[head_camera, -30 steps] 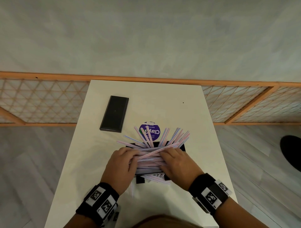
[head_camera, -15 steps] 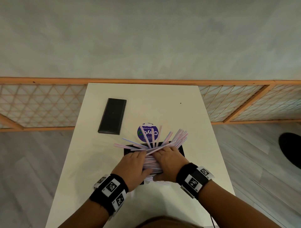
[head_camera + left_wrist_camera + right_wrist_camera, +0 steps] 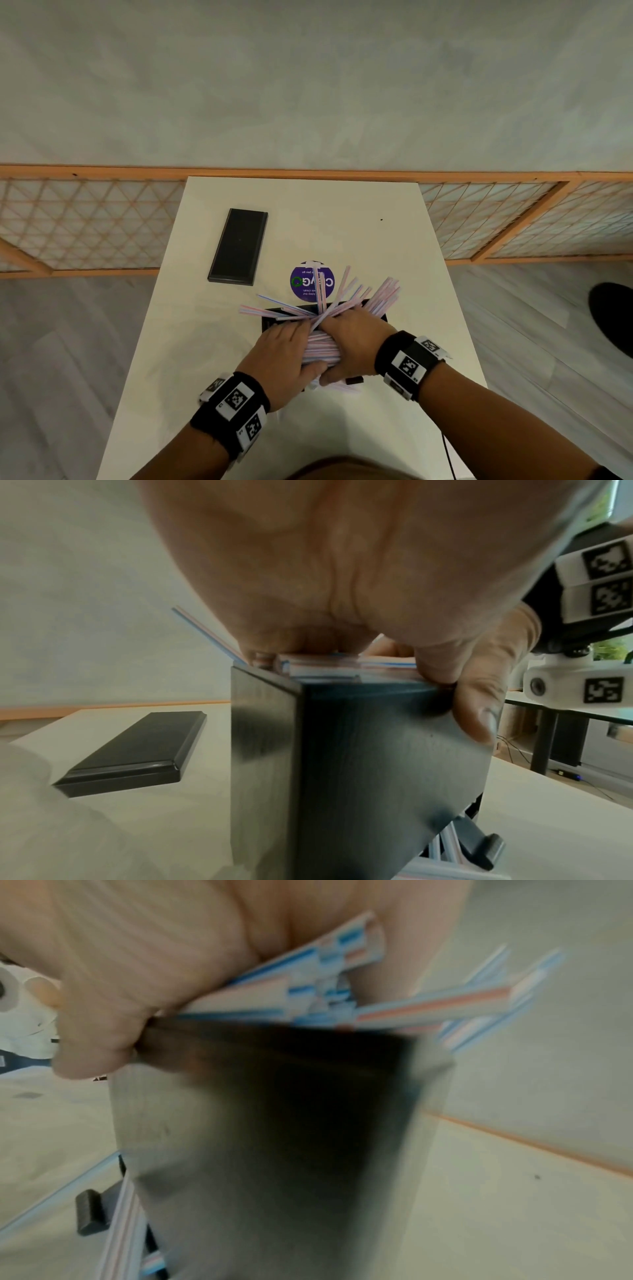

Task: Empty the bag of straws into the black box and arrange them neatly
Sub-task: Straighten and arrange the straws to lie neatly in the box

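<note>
The black box [image 3: 270, 321] stands on the white table, mostly hidden under my hands. A thick bundle of pink-and-blue striped straws [image 3: 321, 348] lies across its top. Their far ends fan out past the rim, up and to the right. My left hand [image 3: 282, 351] and right hand [image 3: 356, 337] squeeze the bundle from both sides, fingers and thumbs curled round it. In the left wrist view my palm presses the straws [image 3: 325, 664] onto the box [image 3: 359, 764]. The right wrist view is blurred, showing straws [image 3: 342, 988] under my palm above the box wall [image 3: 274, 1123].
The flat black lid [image 3: 238, 246] lies at the table's far left. A round purple label [image 3: 308, 282] sits just behind the box. A few loose straws [image 3: 344, 388] lie on the table at the near side of the box. A wooden lattice rail runs behind the table [image 3: 376, 240].
My hands have drawn closer together and tightened on the bundle. The fanned straw ends have pulled in and swung to the right.
</note>
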Demonstrator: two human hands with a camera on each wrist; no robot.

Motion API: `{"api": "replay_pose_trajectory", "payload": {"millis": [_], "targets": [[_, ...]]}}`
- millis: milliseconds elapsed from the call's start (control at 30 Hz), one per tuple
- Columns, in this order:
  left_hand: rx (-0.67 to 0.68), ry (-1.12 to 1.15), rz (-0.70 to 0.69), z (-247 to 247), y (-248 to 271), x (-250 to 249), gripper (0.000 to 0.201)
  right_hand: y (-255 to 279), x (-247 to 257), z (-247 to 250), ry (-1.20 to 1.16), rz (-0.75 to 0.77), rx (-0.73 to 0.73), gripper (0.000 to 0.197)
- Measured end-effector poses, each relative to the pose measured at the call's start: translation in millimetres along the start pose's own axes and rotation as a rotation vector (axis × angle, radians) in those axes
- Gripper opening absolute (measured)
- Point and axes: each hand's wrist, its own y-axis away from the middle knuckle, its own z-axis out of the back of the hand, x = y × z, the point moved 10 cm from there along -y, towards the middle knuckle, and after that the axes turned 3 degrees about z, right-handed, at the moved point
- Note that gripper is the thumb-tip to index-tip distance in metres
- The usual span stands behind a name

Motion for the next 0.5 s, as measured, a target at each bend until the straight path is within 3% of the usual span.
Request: {"api": "replay_pose_trajectory", "payload": {"millis": [100, 233, 333, 400, 500], "targets": [[-0.028, 0.033, -0.01, 3.2, -1.3, 0.2, 0.077, 4.9, 2.1, 8.0, 0.008, 0.041, -0.024, 0.078], [-0.01, 0.027, 0.016, 7.1, -0.1, -0.1, 0.073, 21.2, 2.2, 31.0, 0.011, 0.071, -0.171, 0.06], [-0.057, 0.052, 0.045, 16.4, 0.4, 0.9, 0.058, 33.0, -1.1, 44.4, 0.045, 0.04, -0.268, 0.049], [-0.081, 0.057, 0.054, 22.0, 0.3, 1.0, 0.052, 36.2, -0.4, 42.0, 0.024, 0.03, -0.247, 0.057], [-0.066, 0.032, 0.022, 22.7, -0.4, -1.7, 0.059, 33.9, -1.5, 21.0, -0.026, -0.007, -0.132, 0.084]]}}
